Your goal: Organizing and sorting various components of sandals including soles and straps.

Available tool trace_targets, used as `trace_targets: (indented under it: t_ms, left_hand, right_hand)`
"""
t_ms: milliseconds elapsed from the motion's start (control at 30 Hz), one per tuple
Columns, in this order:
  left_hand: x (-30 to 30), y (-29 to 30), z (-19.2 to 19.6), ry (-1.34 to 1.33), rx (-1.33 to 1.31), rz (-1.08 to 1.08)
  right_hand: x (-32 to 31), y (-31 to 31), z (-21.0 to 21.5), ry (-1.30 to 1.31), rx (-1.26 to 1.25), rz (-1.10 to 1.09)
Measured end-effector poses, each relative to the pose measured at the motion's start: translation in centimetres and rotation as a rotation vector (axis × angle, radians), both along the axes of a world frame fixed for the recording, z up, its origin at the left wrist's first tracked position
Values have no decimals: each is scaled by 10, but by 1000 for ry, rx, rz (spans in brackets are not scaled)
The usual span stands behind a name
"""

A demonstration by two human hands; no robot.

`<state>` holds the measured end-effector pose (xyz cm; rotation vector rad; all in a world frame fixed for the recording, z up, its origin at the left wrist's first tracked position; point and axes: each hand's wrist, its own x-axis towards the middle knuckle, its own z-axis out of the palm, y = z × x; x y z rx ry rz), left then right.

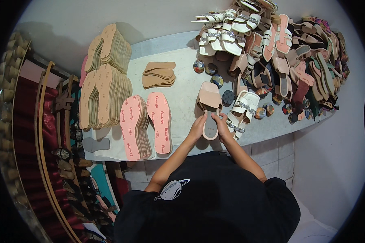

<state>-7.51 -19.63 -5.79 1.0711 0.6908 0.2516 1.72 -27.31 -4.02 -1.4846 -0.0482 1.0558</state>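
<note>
Both hands grip a beige slide sandal (209,90) with a wide strap and a grey patch on its heel end, which points toward me. My left hand (197,127) closes round the sandal's left side, and my right hand (222,126) round its right side, thumbs on top near the heel. To the right of the sandal lie white sandals with jewelled straps (245,108) and a dark round piece (228,97). Left of my hands is a pink printed sole sheet (159,121), beside a stack of similar pink soles (134,125).
Tall stacks of tan soles (109,93) stand at the table's left. Small tan pieces (159,75) lie mid-table. A big heap of sandals (267,44) fills the right side, with round colourful pieces (217,81) along it. A grey insole piece (96,144) lies near the front-left edge.
</note>
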Motion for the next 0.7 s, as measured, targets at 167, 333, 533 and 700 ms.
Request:
trace_targets:
  t_ms: [167, 333, 533, 700]
  left_hand:
    - [-5, 14, 33, -1, 70, 51]
    - [0, 42, 55, -45, 223, 92]
    - [12, 107, 88, -66, 228, 203]
    - [26, 169, 103, -166, 192, 289]
  right_hand:
    - [3, 15, 26, -20, 76, 68]
    - [19, 48, 44, -39, 163, 168]
    - [41, 130, 46, -112, 183, 249]
    - [62, 212, 54, -71, 199, 360]
